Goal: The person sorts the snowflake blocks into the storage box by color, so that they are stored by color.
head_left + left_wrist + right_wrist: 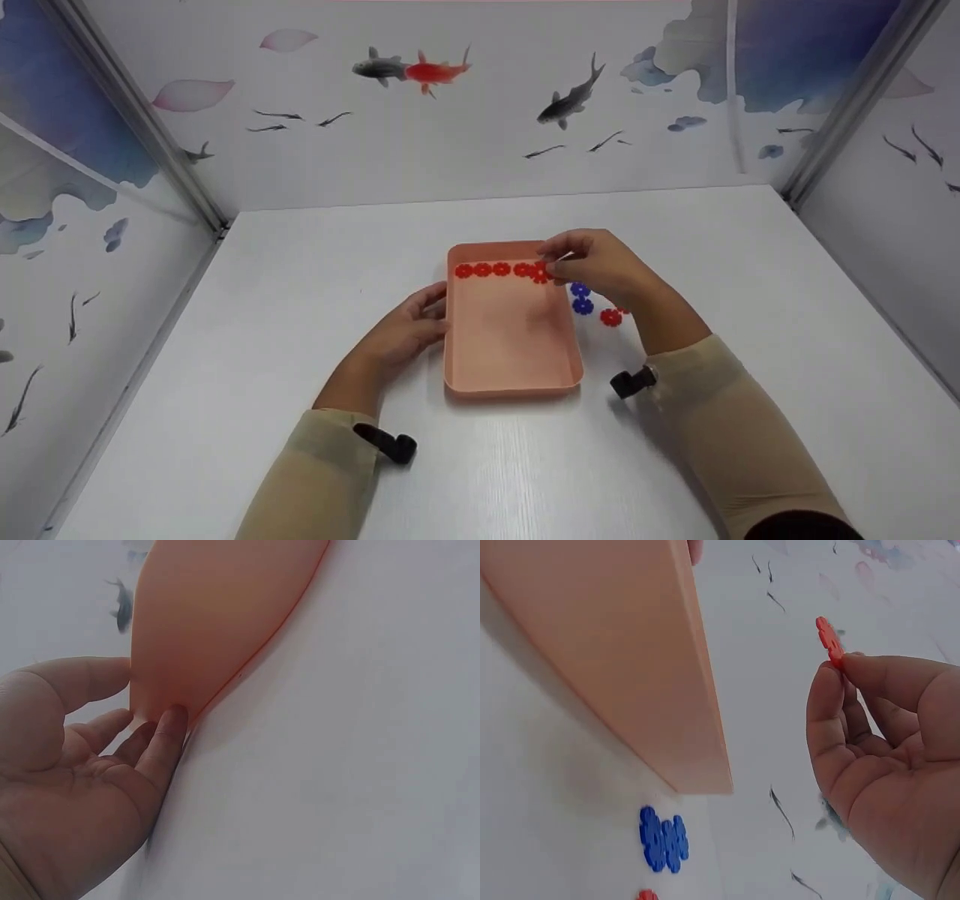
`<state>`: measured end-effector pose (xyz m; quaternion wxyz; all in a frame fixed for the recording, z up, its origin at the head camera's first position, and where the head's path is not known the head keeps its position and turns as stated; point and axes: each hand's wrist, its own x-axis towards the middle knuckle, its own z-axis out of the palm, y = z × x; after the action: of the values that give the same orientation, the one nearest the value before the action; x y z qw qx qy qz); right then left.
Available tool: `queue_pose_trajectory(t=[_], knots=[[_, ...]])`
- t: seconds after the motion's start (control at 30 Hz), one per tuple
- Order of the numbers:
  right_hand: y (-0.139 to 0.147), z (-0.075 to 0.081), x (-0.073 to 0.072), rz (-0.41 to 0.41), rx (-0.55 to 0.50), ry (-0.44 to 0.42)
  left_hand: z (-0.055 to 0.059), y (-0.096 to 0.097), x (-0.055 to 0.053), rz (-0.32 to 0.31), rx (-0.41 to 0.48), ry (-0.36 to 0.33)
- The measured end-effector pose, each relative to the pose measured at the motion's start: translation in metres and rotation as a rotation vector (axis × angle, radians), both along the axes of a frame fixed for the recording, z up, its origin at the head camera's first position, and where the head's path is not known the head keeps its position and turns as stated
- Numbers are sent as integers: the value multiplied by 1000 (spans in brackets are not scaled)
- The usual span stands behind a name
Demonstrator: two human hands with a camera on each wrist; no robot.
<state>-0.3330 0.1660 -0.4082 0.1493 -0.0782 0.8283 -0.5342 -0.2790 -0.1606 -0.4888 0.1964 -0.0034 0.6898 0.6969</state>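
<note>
A pink rectangular tray (510,337) lies on the white table, a row of several red flower-shaped plastic pieces (482,269) along its far end. My left hand (405,330) rests against the tray's left side; thumb and fingertips touch the outer wall in the left wrist view. Over the tray's far right corner, my right hand (600,266) pinches a red flower-shaped piece (829,639) between thumb and index finger. In the head view that piece overlaps the right end of the row.
Blue flower-shaped pieces (582,305) lie on the table just right of the tray. Nearer my right wrist is a red flower-shaped piece (611,318), with another partly hidden by the arm. White panels with painted fish (570,101) enclose the table.
</note>
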Motion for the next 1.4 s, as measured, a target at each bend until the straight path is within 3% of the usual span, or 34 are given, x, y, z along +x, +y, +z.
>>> queue_pose_trajectory(t=[0.23, 0.5, 0.67, 0.97, 1.17, 1.4], knots=[[-33, 10, -11, 12, -38, -29, 1, -2, -1, -2, -17, 4], [-67, 5, -31, 67, -129, -54, 3, -2, 0, 4, -48, 9], [-87, -3, -42, 98, -134, -83, 3, -3, 0, 2, -34, 3], [-111, -20, -56, 72, -124, -132, 4, -3, -1, -24, -32, 15], [-114, -35, -59, 34, -131, -132, 2, -1, 0, -44, 10, 29], [-111, -47, -56, 48, -43, -88, 0, -1, 0, -47, 109, 18]])
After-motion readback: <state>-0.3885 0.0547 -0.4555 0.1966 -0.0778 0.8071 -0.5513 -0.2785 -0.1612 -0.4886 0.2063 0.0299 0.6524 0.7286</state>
